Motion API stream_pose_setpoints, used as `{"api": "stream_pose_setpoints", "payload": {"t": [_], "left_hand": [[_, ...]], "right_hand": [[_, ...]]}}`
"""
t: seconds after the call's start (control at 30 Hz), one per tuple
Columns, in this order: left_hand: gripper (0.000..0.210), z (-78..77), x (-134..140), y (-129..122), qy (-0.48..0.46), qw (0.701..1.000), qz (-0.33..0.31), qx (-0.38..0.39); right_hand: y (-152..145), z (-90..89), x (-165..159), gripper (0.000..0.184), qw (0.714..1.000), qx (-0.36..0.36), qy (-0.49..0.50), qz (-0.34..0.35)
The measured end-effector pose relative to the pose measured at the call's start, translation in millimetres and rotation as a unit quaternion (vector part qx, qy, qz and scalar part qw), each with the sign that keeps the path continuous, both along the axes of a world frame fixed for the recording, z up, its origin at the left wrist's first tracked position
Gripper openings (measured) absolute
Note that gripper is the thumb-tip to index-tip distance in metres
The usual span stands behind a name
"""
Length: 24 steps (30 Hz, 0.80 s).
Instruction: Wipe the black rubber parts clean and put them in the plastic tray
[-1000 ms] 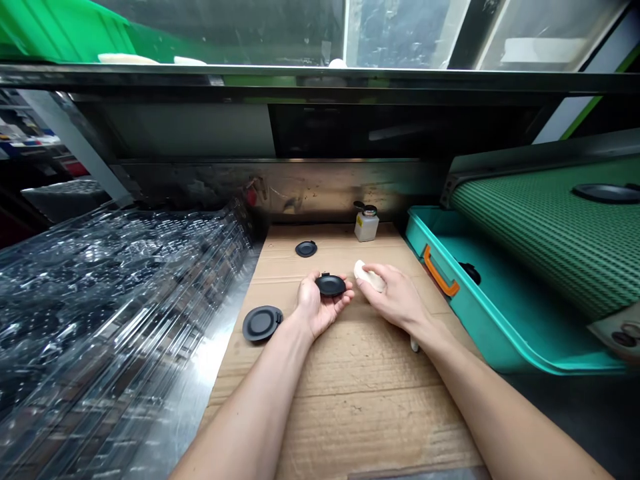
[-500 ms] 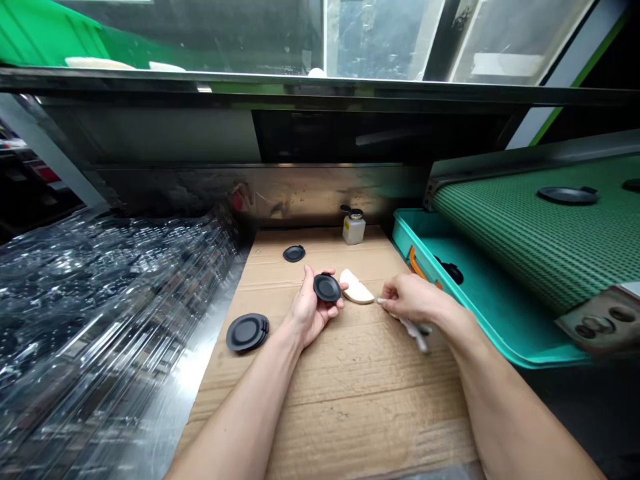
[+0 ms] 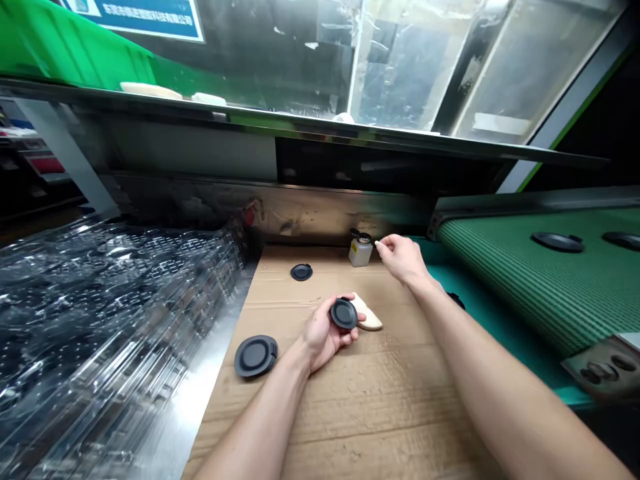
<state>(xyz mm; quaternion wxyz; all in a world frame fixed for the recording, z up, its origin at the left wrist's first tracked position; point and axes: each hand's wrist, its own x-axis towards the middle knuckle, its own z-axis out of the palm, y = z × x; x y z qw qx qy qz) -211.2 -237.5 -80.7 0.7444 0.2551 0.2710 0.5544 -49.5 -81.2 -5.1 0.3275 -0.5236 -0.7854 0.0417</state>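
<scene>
My left hand (image 3: 327, 331) is closed on a round black plastic lid (image 3: 344, 313), holding it tilted above the cardboard. Just behind its fingers lies a flat white pad (image 3: 367, 315), partly covered by the hand. My right hand (image 3: 401, 257) is raised beside a small square dispenser bottle (image 3: 361, 251) whose black cap is flipped up. Its thumb and fingers pinch a small white piece (image 3: 378, 245), too little of it showing to name. Left of my left wrist rests a stack of black lids (image 3: 255, 356). Another black lid (image 3: 301, 271) lies alone farther back.
Cardboard (image 3: 345, 413) covers the bench. Clear plastic trays (image 3: 100, 320) are piled at the left. On the right, a green conveyor belt (image 3: 520, 273) carries black lids above a teal bin (image 3: 510, 350). A metal shelf edge (image 3: 310, 130) crosses overhead, with a green crate (image 3: 85, 53) on it.
My right hand has moved away from beside the white pad, back to the bottle. A blurred pale item below that hand no longer shows. My left hand still holds the lid; the camera view has tilted.
</scene>
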Motion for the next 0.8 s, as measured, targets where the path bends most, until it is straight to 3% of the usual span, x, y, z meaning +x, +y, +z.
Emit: {"api": "stream_pose_setpoints", "payload": {"t": [0.1, 0.17, 0.37, 0.5, 0.63, 0.7, 0.8], "left_hand": [[0.042, -2.4, -1, 0, -0.018, 1.000, 0.000, -0.005], [0.043, -4.0, -2, 0, -0.027, 1.000, -0.001, -0.012], [0.044, -7.1, -3, 1, -0.037, 0.999, -0.005, -0.013], [0.044, -8.0, -2, 0, -0.032, 0.999, -0.006, -0.013], [0.045, -8.0, -3, 1, -0.029, 0.999, 0.004, -0.022], [0.047, -8.0, -3, 1, -0.031, 0.999, 0.009, -0.027], [0.051, -7.5, -1, 1, -0.023, 0.999, 0.022, -0.040]], "right_hand": [[41, 25.3, -18, 0.029, 0.996, -0.016, -0.083, -0.001], [60, 31.5, -28, 0.027, 0.990, -0.027, -0.142, 0.009], [85, 22.6, -43, 0.022, 0.972, -0.053, -0.228, 0.034], [89, 28.2, -44, 0.021, 0.966, -0.068, -0.248, 0.038], [64, 39.6, -37, 0.022, 0.975, -0.032, -0.221, 0.018], [32, 37.3, -31, 0.026, 0.984, -0.001, -0.173, 0.030], [-33, 18.5, -21, 0.031, 0.990, -0.002, -0.082, 0.112]]}}
